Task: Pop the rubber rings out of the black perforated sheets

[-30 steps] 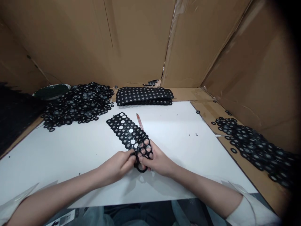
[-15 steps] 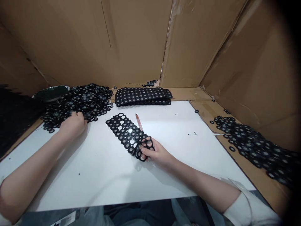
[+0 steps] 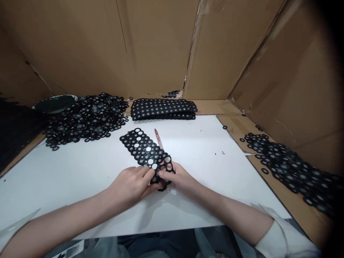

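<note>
A strip of joined black rings (image 3: pixel 136 148) slants across the white board, its near end lifted and bent over. Some of its openings look grey and others bright white. My right hand (image 3: pixel 178 175) grips this near end, thumb on top and the other fingers partly hidden behind the rings. From the left, my left hand (image 3: pixel 137 182) meets the same end, its fingertips closed at the strip's edge close to my right thumb. Whether a loose ring is also between the left fingertips is hidden. A pencil (image 3: pixel 158 139) with a reddish, patterned body lies just beyond the strip.
A heap of loose black rings (image 3: pixel 88 116) lies at the back left beside a shallow dish (image 3: pixel 55 104). Folded ring matting (image 3: pixel 163 107) rests at the back. More rings (image 3: pixel 290 166) are piled on cardboard at the right. Cardboard walls (image 3: pixel 156 46) enclose the board.
My left hand has come from the heap of loose rings at the left to the near end of the strip. My right hand keeps its grip there, almost unmoved.
</note>
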`<state>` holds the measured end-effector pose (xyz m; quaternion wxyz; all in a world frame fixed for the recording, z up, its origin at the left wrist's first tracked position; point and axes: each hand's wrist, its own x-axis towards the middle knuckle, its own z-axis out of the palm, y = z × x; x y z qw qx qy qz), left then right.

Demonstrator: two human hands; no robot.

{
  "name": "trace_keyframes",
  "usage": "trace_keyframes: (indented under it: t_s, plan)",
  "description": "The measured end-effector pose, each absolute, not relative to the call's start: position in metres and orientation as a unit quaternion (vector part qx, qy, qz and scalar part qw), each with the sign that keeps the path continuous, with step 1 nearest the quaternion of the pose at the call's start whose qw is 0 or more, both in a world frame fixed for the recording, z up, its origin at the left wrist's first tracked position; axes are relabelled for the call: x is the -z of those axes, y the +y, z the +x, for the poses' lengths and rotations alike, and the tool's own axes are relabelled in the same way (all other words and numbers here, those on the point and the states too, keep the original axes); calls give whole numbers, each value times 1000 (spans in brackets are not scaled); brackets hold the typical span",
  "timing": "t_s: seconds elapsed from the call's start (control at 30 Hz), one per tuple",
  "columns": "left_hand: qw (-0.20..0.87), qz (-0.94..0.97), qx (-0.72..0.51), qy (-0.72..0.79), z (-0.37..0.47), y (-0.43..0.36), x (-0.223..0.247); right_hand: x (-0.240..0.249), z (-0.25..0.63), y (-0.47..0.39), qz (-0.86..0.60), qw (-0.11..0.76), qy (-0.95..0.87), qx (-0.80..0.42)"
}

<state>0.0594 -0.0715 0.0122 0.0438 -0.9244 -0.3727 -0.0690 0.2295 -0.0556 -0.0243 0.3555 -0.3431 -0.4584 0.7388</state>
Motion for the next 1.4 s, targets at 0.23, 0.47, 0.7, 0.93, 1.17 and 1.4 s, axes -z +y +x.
trace_keyframes:
  t_s: [0.23,0.47,0.7,0.93,1.17,1.4]
  plan:
    - [88,-939,154,-296,34,-84,-18,27,229,-59,-431,331,-466,-698]
    - [53,-734,189,-651,-18,-24,-44,24,232,-58,-400,362,-498,-679]
    - [125,-730,78,-668,-23,-15,-29,24,228,-61,-346,374,-477,-716]
    - [-102,-868,41,-484,41,-61,-21,25,227,-62,-362,379,-486,-699]
    - [-346,-800,61,-486,52,-55,-24,25,228,-63,-347,354,-490,-717]
    - [-138,-736,219,-626,37,-41,-31,23,230,-64,-374,315,-480,-728]
